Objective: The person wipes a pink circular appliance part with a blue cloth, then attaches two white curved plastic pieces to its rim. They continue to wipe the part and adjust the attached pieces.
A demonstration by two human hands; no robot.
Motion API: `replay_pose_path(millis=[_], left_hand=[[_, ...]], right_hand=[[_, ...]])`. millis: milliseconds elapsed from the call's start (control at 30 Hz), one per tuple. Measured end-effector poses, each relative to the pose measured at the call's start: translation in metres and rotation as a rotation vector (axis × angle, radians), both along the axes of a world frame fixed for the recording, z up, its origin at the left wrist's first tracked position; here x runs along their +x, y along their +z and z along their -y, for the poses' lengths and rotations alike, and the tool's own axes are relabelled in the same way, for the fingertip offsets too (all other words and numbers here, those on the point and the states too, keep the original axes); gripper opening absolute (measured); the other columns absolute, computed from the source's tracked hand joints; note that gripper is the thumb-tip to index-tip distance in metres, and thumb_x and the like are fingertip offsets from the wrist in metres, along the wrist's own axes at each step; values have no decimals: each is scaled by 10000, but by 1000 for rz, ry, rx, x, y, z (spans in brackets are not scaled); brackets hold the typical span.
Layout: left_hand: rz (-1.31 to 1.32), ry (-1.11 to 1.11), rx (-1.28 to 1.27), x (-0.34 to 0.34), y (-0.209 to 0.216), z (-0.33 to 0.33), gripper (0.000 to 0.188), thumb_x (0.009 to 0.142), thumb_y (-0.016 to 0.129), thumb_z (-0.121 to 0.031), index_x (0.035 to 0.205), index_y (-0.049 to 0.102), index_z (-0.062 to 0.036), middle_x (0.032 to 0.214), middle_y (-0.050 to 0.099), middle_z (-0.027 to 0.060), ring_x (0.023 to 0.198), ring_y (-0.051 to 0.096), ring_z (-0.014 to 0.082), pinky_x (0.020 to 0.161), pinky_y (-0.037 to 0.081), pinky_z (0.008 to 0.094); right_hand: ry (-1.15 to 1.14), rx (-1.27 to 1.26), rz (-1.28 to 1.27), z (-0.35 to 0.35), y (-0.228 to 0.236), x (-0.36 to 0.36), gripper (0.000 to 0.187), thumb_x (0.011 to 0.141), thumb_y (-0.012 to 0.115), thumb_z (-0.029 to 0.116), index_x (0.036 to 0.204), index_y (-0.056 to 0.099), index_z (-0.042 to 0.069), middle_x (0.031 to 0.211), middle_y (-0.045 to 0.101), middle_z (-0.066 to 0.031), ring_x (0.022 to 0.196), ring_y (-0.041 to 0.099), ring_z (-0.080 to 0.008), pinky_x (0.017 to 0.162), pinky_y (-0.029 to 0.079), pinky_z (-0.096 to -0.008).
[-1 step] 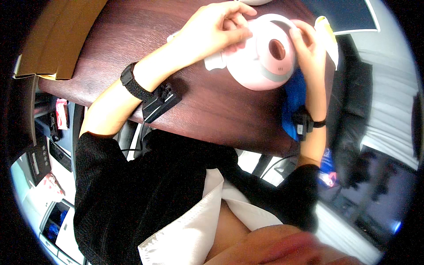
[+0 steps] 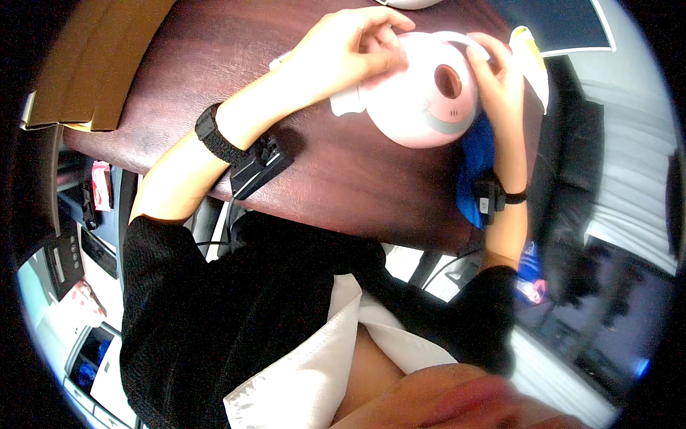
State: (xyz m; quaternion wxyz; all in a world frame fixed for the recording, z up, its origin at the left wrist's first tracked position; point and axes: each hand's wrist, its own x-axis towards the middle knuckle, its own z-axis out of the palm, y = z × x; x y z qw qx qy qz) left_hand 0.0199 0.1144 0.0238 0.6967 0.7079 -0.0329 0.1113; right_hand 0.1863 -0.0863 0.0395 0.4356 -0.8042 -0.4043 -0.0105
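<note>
A rounded pink and white device rests at the far right of the brown table. Its upper part has a dark oval opening, a grey curved band and three small marks. From the left, my left hand curls against its far left side, thumb bent inward and fingertips partly hidden. My right hand grips the far right rim, the thumb on top and the other fingers bent over the edge. A white piece sits against the device's left side; whether it is attached I cannot tell.
A brown cardboard box stands at the far left of the wood-grain table. A blue item lies under my right forearm, beside a yellow and white packet. A dark panel is at the far right. Each wrist wears a black strapped unit.
The device's upper part has turned and tipped slightly, its far edge sitting a little lower. My right fingers have shifted on the rim; my left hand has barely moved.
</note>
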Motion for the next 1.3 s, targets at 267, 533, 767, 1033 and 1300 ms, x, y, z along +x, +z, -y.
replay_pose_path(millis=[267, 533, 767, 1033, 1300], left_hand=[[-8, 47, 284, 1, -5, 3, 399, 877, 697, -164, 1202, 562, 25, 826, 594, -7, 711, 557, 58, 643, 461, 218], [-41, 48, 333, 6, -14, 3, 416, 878, 686, -134, 1234, 530, 15, 810, 574, 0, 670, 560, 66, 606, 455, 218], [-103, 9, 86, 10, -7, 12, 349, 921, 598, -47, 1248, 501, 24, 817, 537, 0, 668, 561, 70, 618, 470, 204], [-52, -3, 204, 13, -14, 12, 353, 938, 597, -66, 1269, 502, 11, 821, 522, -9, 684, 544, 59, 626, 467, 201], [-55, 49, 258, 11, -14, 15, 401, 919, 653, -117, 1270, 514, 17, 815, 513, -16, 689, 540, 58, 622, 463, 200]], right_hand=[[-78, 65, -26, -3, -18, -6, 201, 911, 643, 167, 1049, 600, 28, 908, 663, -67, 843, 633, -141, 759, 504, -283], [-126, 77, 86, -5, -23, -7, 191, 947, 572, 178, 1056, 579, 21, 919, 655, -137, 866, 647, -227, 789, 505, -337], [-80, 124, -153, 4, -26, 2, 163, 951, 529, 107, 1065, 595, 11, 908, 643, -54, 860, 600, -112, 783, 478, -248], [-73, 145, -185, 7, -26, 2, 186, 951, 511, 75, 1092, 615, 12, 936, 637, -38, 863, 586, -95, 787, 469, -230], [-76, 133, -225, 7, -28, 2, 212, 957, 486, 72, 1107, 627, 25, 958, 642, -33, 879, 582, -91, 805, 463, -230]])
